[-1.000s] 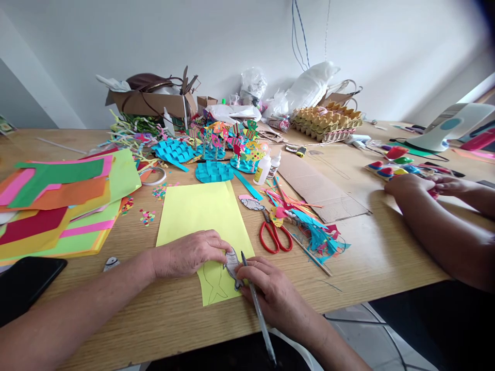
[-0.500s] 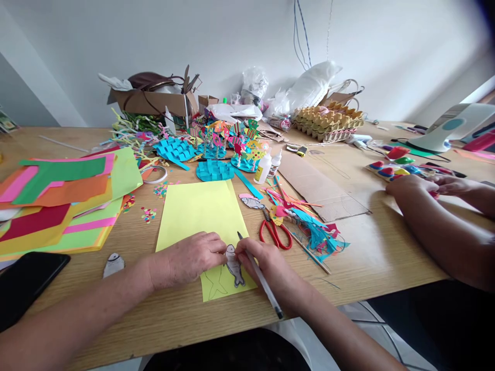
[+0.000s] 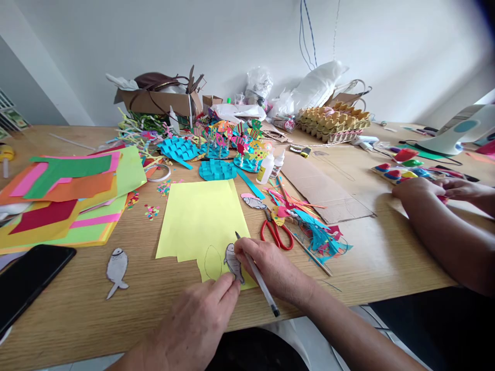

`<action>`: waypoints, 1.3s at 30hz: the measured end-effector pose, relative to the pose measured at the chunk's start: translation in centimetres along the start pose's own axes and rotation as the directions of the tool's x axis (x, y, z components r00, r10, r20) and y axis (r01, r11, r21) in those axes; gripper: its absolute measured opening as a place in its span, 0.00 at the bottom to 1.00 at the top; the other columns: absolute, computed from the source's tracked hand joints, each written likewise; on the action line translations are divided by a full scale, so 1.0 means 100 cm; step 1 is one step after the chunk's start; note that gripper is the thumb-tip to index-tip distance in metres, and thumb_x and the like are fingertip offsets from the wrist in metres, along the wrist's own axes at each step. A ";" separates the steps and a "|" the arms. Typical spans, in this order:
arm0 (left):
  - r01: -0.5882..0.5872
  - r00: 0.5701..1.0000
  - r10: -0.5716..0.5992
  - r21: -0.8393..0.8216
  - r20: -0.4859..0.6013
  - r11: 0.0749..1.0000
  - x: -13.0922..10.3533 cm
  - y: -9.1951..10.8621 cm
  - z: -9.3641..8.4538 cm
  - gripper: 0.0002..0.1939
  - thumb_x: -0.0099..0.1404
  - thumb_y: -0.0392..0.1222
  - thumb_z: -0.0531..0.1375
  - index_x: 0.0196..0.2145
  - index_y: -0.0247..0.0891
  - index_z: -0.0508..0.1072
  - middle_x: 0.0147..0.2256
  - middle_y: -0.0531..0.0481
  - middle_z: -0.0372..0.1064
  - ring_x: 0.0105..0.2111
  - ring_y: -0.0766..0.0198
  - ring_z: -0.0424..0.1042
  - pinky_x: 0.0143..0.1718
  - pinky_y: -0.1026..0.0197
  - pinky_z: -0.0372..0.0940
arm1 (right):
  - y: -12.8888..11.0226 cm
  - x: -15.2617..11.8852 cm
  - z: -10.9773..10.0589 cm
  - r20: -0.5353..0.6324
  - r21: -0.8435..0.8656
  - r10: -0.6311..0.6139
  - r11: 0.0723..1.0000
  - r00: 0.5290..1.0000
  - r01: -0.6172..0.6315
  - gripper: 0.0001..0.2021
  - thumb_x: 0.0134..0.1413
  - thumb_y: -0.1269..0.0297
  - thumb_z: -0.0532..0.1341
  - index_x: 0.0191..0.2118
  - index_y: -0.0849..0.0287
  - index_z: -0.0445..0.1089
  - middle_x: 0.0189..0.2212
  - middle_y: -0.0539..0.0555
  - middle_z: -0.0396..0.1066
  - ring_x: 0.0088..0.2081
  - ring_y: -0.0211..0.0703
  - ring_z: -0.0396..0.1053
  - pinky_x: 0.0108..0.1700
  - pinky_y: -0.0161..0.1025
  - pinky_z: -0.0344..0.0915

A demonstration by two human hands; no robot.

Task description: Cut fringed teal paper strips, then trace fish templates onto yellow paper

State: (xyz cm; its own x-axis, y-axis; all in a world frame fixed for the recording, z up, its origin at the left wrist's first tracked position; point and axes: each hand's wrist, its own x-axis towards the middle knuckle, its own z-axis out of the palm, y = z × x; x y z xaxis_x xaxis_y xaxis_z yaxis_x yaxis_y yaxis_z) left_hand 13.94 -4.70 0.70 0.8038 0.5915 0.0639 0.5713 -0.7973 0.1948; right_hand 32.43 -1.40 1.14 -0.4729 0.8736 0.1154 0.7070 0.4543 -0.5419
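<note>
A grey paper fish cutout [image 3: 233, 260] lies on a yellow sheet of paper [image 3: 201, 211] with notched lower edge. My left hand [image 3: 201, 312] presses the cutout's tail end with thumb and fingertips drawn together. In my right hand [image 3: 273, 268] is a pen [image 3: 261, 286], its tip pointing away from me, above the fish's head; some fingers rest along the cutout's right side. A drawn fish outline [image 3: 213, 262] shows left of the cutout, its lower part covered by my left hand. Another grey fish cutout [image 3: 117, 269] lies on the table farther left.
Red-handled scissors [image 3: 276, 234], glue bottles [image 3: 265, 169] and paper scraps [image 3: 323, 237] lie to the right. Coloured sheets [image 3: 93, 206] and a black phone [image 3: 34, 283] are on the left. Another person's hands [image 3: 419, 191] work at far right, beside modelling clay [image 3: 402, 170].
My left hand has come down toward me, from the fish's upper left side to its tail. The drawn outline and the left cutout are more exposed. The right hand keeps the pen.
</note>
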 end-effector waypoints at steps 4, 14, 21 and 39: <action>0.093 0.996 -0.093 0.043 0.006 0.995 0.011 0.004 0.014 0.23 0.59 0.24 0.47 0.52 0.34 0.61 0.49 0.44 0.66 0.39 0.60 0.71 0.40 0.58 0.68 | -0.003 0.003 -0.004 0.026 -0.003 -0.002 1.000 1.000 0.002 0.04 0.56 0.73 0.51 0.33 0.60 0.62 0.27 0.52 0.67 0.26 0.36 0.64 0.27 0.30 0.56; 0.157 0.988 -0.156 0.098 -0.011 0.983 0.016 0.005 0.027 0.22 0.60 0.27 0.49 0.52 0.33 0.62 0.51 0.44 0.65 0.38 0.58 0.72 0.40 0.56 0.70 | 0.000 0.005 -0.008 0.079 0.032 -0.015 0.999 0.997 0.013 0.10 0.59 0.70 0.48 0.36 0.61 0.66 0.29 0.53 0.69 0.29 0.37 0.66 0.30 0.32 0.59; 0.114 0.991 -0.104 0.134 -0.081 0.984 0.011 0.004 0.033 0.22 0.59 0.25 0.48 0.52 0.29 0.62 0.51 0.40 0.64 0.38 0.58 0.72 0.38 0.54 0.70 | -0.005 0.011 -0.019 0.068 0.216 0.070 0.973 0.995 -0.083 0.12 0.60 0.66 0.47 0.44 0.62 0.63 0.23 0.49 0.65 0.25 0.36 0.65 0.29 0.32 0.59; 0.088 0.995 -0.082 0.120 -0.058 0.989 0.008 0.004 0.027 0.23 0.60 0.24 0.48 0.53 0.27 0.62 0.51 0.38 0.64 0.37 0.57 0.71 0.39 0.54 0.70 | 0.010 0.024 -0.001 0.236 0.549 0.083 0.810 0.968 -0.203 0.05 0.46 0.74 0.55 0.29 0.64 0.68 0.22 0.48 0.66 0.23 0.32 0.62 0.24 0.28 0.58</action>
State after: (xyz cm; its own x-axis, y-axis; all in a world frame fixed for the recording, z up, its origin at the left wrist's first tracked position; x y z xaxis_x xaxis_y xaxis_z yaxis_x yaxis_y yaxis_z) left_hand 15.30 -4.89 -1.82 0.7435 0.6605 0.1043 0.6556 -0.7508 0.0808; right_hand 32.07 1.13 0.96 -0.5233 0.8423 -0.1297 0.3803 0.0946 -0.9200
